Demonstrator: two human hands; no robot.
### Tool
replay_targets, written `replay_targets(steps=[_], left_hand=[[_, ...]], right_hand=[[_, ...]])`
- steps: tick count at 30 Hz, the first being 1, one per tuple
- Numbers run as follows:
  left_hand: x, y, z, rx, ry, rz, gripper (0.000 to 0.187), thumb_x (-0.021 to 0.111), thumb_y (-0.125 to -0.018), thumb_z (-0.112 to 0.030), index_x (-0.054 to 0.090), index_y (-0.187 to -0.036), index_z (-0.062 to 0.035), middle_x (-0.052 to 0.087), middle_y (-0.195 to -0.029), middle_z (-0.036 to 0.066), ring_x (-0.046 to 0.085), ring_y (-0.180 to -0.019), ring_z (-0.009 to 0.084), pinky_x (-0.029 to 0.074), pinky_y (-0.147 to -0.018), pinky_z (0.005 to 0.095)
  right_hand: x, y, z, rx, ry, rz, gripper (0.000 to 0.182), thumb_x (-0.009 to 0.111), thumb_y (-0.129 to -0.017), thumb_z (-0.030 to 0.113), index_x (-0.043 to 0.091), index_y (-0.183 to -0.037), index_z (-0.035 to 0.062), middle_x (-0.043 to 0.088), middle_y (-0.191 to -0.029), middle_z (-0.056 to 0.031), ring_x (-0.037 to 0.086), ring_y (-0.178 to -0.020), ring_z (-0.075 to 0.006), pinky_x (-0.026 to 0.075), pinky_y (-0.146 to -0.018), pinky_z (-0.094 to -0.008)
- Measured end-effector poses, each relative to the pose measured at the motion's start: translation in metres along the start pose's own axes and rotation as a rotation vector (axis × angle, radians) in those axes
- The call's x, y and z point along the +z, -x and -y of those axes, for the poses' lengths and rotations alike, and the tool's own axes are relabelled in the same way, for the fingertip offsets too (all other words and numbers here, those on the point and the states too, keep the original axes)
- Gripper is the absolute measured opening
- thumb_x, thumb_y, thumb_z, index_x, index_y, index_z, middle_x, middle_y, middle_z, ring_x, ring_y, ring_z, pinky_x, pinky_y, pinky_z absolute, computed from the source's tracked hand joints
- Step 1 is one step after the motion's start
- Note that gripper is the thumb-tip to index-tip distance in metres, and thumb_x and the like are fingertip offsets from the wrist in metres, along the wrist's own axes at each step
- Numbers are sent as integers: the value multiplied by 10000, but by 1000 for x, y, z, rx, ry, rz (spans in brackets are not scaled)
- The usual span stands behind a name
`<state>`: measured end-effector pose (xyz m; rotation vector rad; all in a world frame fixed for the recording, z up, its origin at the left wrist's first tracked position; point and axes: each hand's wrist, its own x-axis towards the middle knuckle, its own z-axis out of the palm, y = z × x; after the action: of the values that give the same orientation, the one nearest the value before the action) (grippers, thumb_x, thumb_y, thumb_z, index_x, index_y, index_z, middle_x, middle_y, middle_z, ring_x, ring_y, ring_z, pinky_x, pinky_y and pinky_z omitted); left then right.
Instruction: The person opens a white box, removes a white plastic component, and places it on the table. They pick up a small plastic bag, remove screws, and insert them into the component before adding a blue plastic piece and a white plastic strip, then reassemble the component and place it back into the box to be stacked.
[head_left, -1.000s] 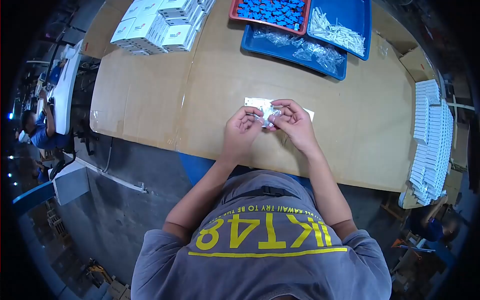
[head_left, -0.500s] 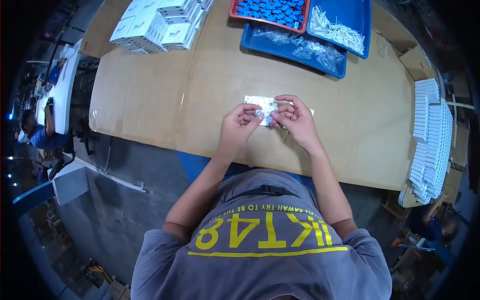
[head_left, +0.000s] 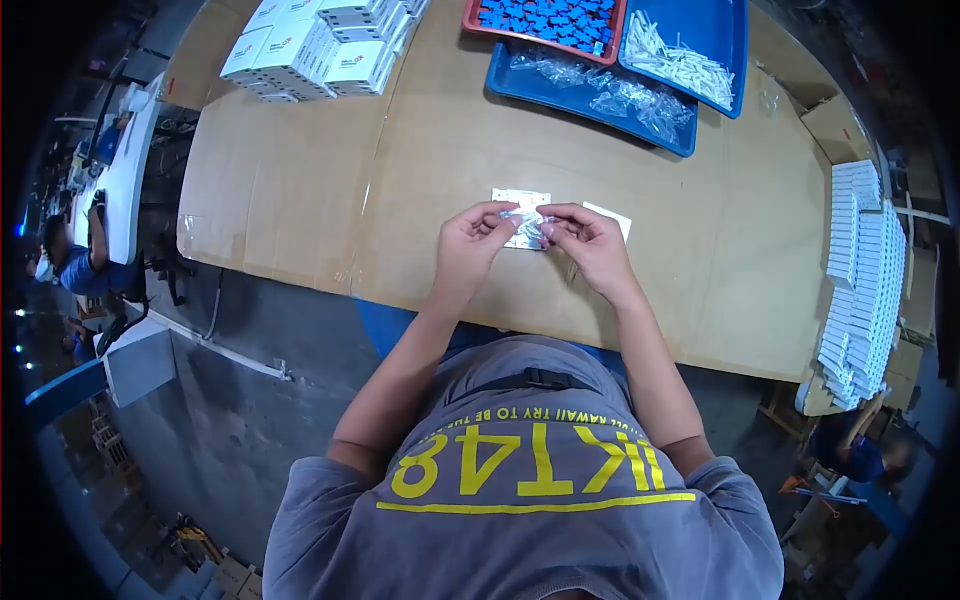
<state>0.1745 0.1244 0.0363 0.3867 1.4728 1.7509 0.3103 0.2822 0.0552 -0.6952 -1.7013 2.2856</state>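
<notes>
Between my hands is a small clear plastic bag (head_left: 528, 226), pinched at its left side by my left hand (head_left: 478, 243) and at its right side by my right hand (head_left: 590, 246). What the bag contains is too small to make out. Directly under it a white square plate (head_left: 522, 197) lies on the cardboard-covered table (head_left: 440, 180). A white flat piece (head_left: 612, 217), partly covered by my right hand, rests just to the right.
Stacked white boxes (head_left: 305, 50) stand at the back left. At the back are a red tray (head_left: 618, 40) of blue parts, a blue tray (head_left: 738, 60) of white sticks and a blue tray (head_left: 600, 118) of clear bags. White stacks (head_left: 858, 280) line the right edge. Two people (head_left: 85, 265) (head_left: 865, 455) are farther off.
My right hand's raised fingers have come down toward the bag, and more of the white piece at the right shows. Both hands stay over the plate.
</notes>
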Motion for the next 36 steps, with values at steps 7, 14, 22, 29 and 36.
replay_targets(steps=[7, 14, 22, 29, 36], left_hand=[[2, -15, 0, 19, -18, 6, 250, 712, -982, -46, 696, -1225, 13, 674, -855, -10, 606, -762, 45, 480, -684, 203], [3, -20, -15, 66, -270, 2, 182, 686, -1005, -55, 698, -1158, 42, 695, -888, 13, 604, -790, 52, 499, -729, 219], [7, -19, -17, 174, -536, -61, 161, 733, -973, -94, 723, -1085, 22, 687, -863, 16, 575, -758, 50, 466, -690, 208], [-6, -19, -5, 427, -873, -13, 229, 801, -885, -182, 752, -1070, -56, 736, -909, 69, 638, -780, 181, 487, -769, 344], [-18, -18, -10, 566, -1152, 72, 210, 787, -878, -250, 771, -1041, -120, 705, -999, 17, 635, -990, 222, 406, -952, 400]], right_hand=[[-1, -9, -3, -44, -26, -12, 291, 666, -990, -28, 665, -1280, -54, 719, -1034, -76, 688, -939, -107, 580, -872, -245], [-4, -16, -3, -51, 55, -76, 285, 676, -985, -20, 677, -1268, -56, 733, -1010, -82, 694, -923, -102, 573, -840, -233], [-3, -25, -11, -154, 366, -178, 215, 723, -964, 58, 760, -1170, 10, 754, -946, -71, 686, -869, -116, 549, -786, -265], [-2, -17, -17, -442, 830, -207, 183, 744, -898, 79, 772, -1077, 52, 705, -851, -93, 647, -840, -250, 527, -782, -359], [-1, -16, -17, -525, 914, -196, 151, 753, -858, 70, 754, -1008, 50, 716, -902, -84, 634, -884, -287, 521, -804, -387]])
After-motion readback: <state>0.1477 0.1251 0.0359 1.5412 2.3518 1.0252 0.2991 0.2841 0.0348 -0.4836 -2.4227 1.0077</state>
